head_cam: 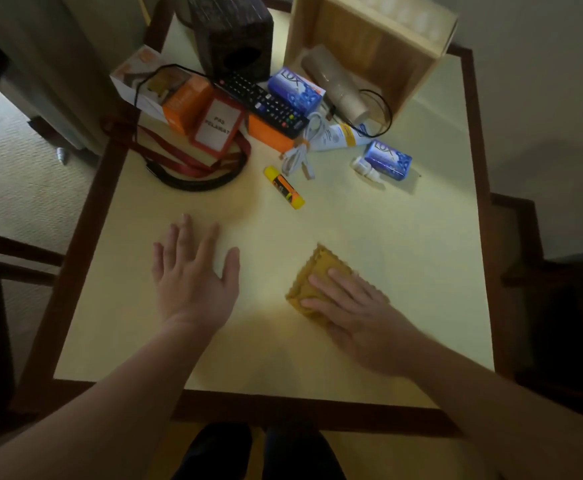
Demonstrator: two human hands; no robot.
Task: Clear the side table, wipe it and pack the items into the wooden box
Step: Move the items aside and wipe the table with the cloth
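Note:
My right hand [356, 306] presses flat on a folded yellow cloth [312, 277] on the cream side table [404, 271]. My left hand [193, 271] lies flat with spread fingers on the table to the left, holding nothing. At the far edge a wooden box [418, 46] lies on its side, its opening toward me, a cardboard roll [335, 84] at its mouth. In front of it are a black remote [266, 102], two blue soap boxes [297, 88] [388, 159], a white tube [338, 136], a yellow glue stick [285, 187], a white cable [300, 154] and a badge with a red lanyard [217, 124].
A dark tissue box [234, 32] stands at the back. Orange boxes [186, 102] and a white carton [134, 76] sit at the back left, a small white bottle [366, 169] at the right. Dark wooden chair frames flank the table on both sides.

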